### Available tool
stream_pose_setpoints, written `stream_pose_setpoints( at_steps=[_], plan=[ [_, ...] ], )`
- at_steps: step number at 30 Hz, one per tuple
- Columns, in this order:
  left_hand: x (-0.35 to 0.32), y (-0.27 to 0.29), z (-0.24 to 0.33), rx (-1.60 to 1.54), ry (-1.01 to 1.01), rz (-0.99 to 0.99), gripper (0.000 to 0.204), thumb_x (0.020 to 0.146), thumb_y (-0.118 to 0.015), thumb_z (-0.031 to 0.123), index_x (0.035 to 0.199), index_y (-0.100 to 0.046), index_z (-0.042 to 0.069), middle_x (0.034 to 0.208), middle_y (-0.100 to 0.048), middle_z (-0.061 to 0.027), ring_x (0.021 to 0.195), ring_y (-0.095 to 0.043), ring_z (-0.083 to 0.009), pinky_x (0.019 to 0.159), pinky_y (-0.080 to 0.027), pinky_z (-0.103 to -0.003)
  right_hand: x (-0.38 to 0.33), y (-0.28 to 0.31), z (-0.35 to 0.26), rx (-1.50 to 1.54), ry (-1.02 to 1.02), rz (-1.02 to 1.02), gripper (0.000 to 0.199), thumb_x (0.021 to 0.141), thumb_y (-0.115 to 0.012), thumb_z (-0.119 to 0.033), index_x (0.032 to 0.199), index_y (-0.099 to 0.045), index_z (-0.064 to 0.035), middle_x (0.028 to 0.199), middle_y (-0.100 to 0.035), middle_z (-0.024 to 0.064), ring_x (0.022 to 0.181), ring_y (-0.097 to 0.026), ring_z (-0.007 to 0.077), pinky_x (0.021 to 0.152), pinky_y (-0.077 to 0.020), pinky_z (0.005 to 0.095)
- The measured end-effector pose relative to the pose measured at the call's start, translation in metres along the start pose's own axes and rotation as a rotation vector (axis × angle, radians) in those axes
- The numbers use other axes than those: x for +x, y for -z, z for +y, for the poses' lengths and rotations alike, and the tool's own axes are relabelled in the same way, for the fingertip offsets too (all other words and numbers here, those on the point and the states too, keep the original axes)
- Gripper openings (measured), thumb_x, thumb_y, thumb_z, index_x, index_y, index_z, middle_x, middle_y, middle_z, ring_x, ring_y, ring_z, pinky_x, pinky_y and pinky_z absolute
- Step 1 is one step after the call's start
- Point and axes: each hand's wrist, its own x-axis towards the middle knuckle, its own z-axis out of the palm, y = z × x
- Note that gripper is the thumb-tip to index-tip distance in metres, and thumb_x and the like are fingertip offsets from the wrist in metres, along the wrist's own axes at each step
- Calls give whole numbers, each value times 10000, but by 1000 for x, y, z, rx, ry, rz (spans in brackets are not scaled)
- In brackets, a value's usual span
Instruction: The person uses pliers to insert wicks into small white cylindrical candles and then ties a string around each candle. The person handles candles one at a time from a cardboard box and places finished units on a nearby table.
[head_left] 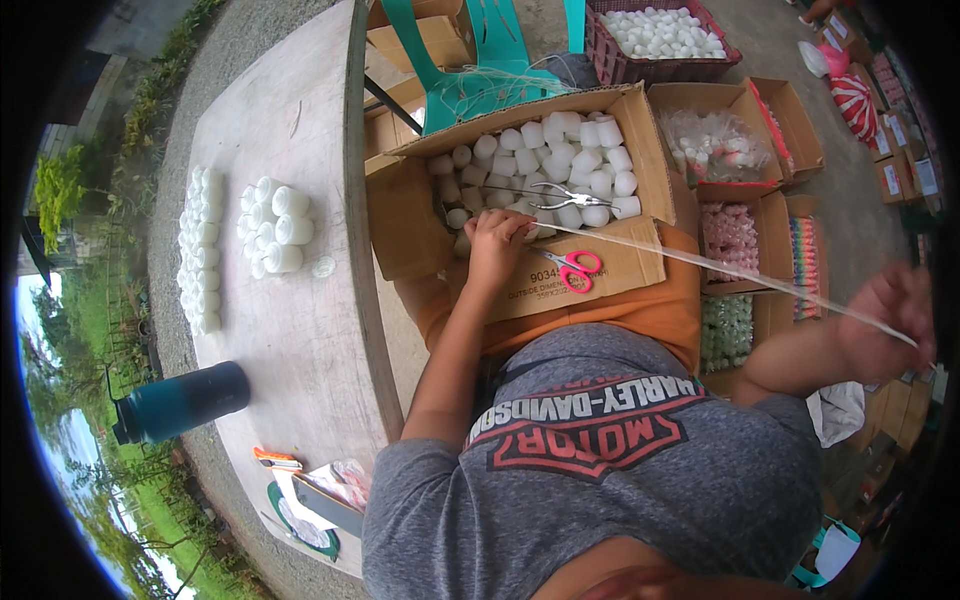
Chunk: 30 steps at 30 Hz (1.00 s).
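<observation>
A thin white cord (690,258) runs taut from my left hand to my right. My left hand (497,240) pinches one end at the near edge of an open cardboard box (640,120) on my lap. Out to the right, my right hand (885,325), slightly blurred, is closed on the cord, and a short end sticks out past it. The box is full of small white cylinders (527,160). On top of them rest silver pliers (572,197) beside a thin dark rod (500,187). Pink-handled scissors (578,271) lie on the near flap, close to my left hand.
On the pale table (310,370) at left stand grouped white cylinders (290,230), a dark teal bottle (190,400) and an orange cutter (277,459). A teal chair (500,60) and a crate (610,65) stand beyond; cartons of coloured pieces (730,235) line the right.
</observation>
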Motion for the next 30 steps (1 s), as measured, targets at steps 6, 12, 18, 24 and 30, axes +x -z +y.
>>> stream_pose_setpoints(
  at_steps=[6,12,18,24,30],
  plan=[
    [-2,-9,-3,-37,-74,-28,103,729,-682,113,820,-695,159,852,-639,42,858,-537,-183,832,-322,-366,19,13,-25,235,-39,-107,198,947,-474,-142,1064,-612,-63,999,-559,68,901,-511,198,888,-451,314],
    [3,-7,-7,-188,-23,-254,166,750,-705,161,912,-692,127,996,-636,-25,905,-553,-209,912,-351,-381,21,-13,-27,255,10,350,272,979,-408,-207,1160,-550,-61,947,-511,61,754,-477,178,661,-454,269],
    [23,-4,-88,-361,481,-204,490,761,-664,150,1204,-532,-14,1183,-564,-194,1117,-523,-305,933,-431,-371,30,28,-43,192,-275,-110,360,1004,-334,-300,1248,-473,-73,796,-389,19,620,-363,129,496,-359,231],
    [25,-18,-78,182,460,-615,608,712,-659,288,1238,-503,26,1341,-436,-201,1181,-474,-387,985,-400,-424,28,31,-44,181,-246,-66,361,1008,-324,-292,1232,-481,-55,789,-414,33,616,-367,126,478,-344,224],
    [31,-26,-61,354,113,-493,487,696,-651,183,1173,-563,141,1248,-461,-165,1137,-469,-370,933,-426,-453,26,23,-42,215,-212,125,362,1010,-324,-275,1224,-480,-30,822,-447,49,594,-341,128,461,-312,221]
  ],
)
